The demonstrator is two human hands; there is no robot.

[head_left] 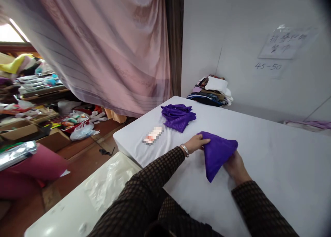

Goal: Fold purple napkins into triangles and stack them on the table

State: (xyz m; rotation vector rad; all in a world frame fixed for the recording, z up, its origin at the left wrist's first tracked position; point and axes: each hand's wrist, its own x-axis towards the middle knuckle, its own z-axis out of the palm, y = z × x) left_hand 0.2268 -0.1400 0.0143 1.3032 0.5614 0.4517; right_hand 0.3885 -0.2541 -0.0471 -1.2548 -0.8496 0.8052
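Note:
A purple cloth [217, 153] folded into a rough triangle lies on the white-covered table [271, 161] in front of me. My left hand [196, 142], with a bracelet at the wrist, pinches the cloth's upper left corner. My right hand [236, 166] grips the cloth's right edge, its fingers partly tucked under the fabric. A second purple cloth [178, 116], folded, lies farther back on the table to the left.
A blurred small pink-and-white item [153, 135] lies near the table's left edge. A pile of folded clothes [210, 90] sits against the wall. A pink curtain [103, 50] hangs on the left, with a cluttered floor and boxes [31, 126] below. A white surface [85, 199] adjoins the table.

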